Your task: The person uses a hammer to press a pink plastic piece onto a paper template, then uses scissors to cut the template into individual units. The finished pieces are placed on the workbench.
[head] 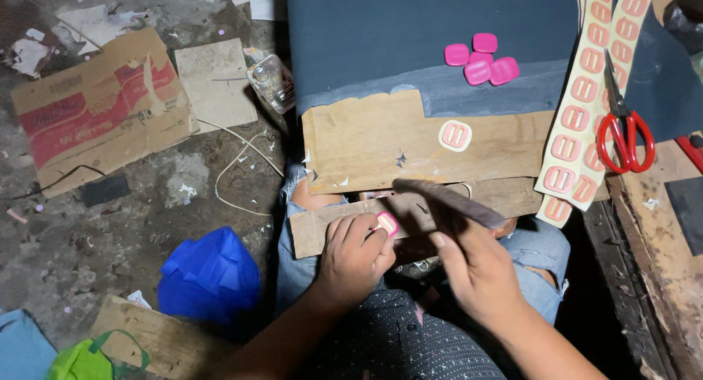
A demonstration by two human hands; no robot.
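My left hand point(356, 257) pinches a small pink buckle piece point(387, 223) against a narrow wooden board point(315, 230) lying across my lap. My right hand point(476, 266) grips a long dark flat tool point(448, 198), a file or blade, slanted just above and to the right of that piece. A bigger wooden board point(366, 142) lies beyond, with one pale cut-out buckle shape point(455, 135) on it. Several pink buckles point(481, 61) sit grouped on the dark sheet point(410, 28) further away.
Strips of pale sheet printed with pink buckle shapes point(582, 102) lie at right under red-handled scissors point(622, 127). A clear glue bottle point(271, 82), cardboard pieces point(95, 109), a blue bag point(209, 274) and a green bag point(80, 362) lie on the dirty floor at left.
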